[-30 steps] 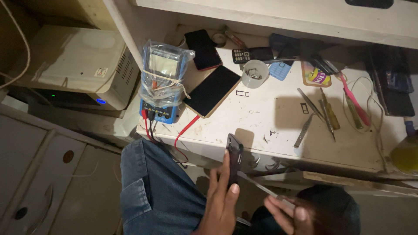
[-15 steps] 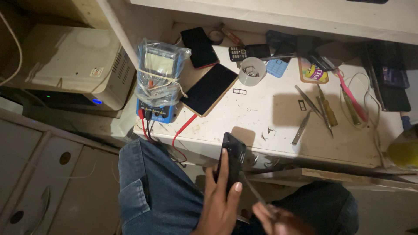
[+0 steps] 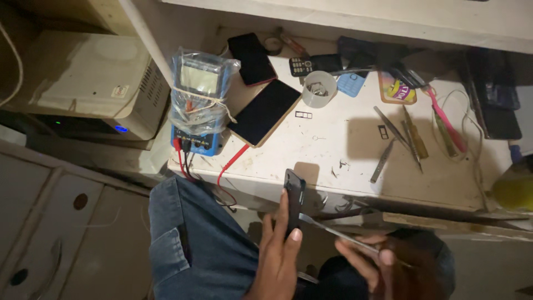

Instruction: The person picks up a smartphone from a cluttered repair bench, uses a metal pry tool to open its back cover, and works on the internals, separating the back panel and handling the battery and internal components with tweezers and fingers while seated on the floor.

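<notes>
My left hand (image 3: 280,253) holds a small dark phone (image 3: 293,201) upright on its edge, just below the front edge of the white workbench (image 3: 338,153). My right hand (image 3: 369,264) grips a thin metal tool (image 3: 327,229) whose tip rests against the phone's lower side. Both hands hover over my lap, above my blue jeans (image 3: 191,244).
On the bench lie a plastic-wrapped blue multimeter (image 3: 197,103) with red and black leads, two dark phones (image 3: 265,111), a small white cup (image 3: 319,89), a keypad phone (image 3: 302,65), tweezers and screwdrivers (image 3: 402,136), a pink-handled brush (image 3: 444,119). A beige box (image 3: 89,83) stands at left.
The view has drifted slightly. My left hand has lifted the phone a little nearer the bench edge, and my right hand has come back into view with the tool against the phone.
</notes>
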The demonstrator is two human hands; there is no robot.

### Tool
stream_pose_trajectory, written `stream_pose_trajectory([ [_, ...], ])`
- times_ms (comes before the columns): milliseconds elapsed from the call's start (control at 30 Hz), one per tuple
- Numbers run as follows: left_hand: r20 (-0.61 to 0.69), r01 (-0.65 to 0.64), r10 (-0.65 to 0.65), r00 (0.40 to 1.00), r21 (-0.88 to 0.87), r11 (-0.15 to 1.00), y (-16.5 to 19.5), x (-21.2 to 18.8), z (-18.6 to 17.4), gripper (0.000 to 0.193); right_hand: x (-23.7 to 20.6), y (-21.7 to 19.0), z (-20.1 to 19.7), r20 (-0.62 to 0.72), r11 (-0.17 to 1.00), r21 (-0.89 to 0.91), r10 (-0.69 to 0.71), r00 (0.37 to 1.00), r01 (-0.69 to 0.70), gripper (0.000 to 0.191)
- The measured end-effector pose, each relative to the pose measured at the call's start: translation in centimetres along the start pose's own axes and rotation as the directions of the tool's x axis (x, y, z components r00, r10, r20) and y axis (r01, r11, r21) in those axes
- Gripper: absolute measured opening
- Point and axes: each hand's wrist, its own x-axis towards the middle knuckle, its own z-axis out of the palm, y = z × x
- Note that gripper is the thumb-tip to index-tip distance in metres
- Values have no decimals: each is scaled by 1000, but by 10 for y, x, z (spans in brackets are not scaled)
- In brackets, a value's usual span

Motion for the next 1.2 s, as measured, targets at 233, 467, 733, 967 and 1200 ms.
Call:
stream_pose_trajectory([
  [233,67,-128,130,989,-31,991,4,-9,5,59,-3,0,49,-100,963,-17,266,959,-269,28],
  [467,74,-141,146,987,-67,988,5,-9,3,58,0,-4,49,-183,915,-12,394,901,-402,30],
  [733,68,-14,15,998,-12,1000,9,-7,2,63,-15,4,41,-131,903,64,429,894,-424,34],
  [967,11,-103,104,994,-97,990,12,-3,-2,58,-21,2,48,-40,943,81,326,944,-322,33],
  [1200,-3,-66,66,998,-114,991,12,0,-2,57,-17,-6,60,-117,927,58,374,920,-370,31],
])
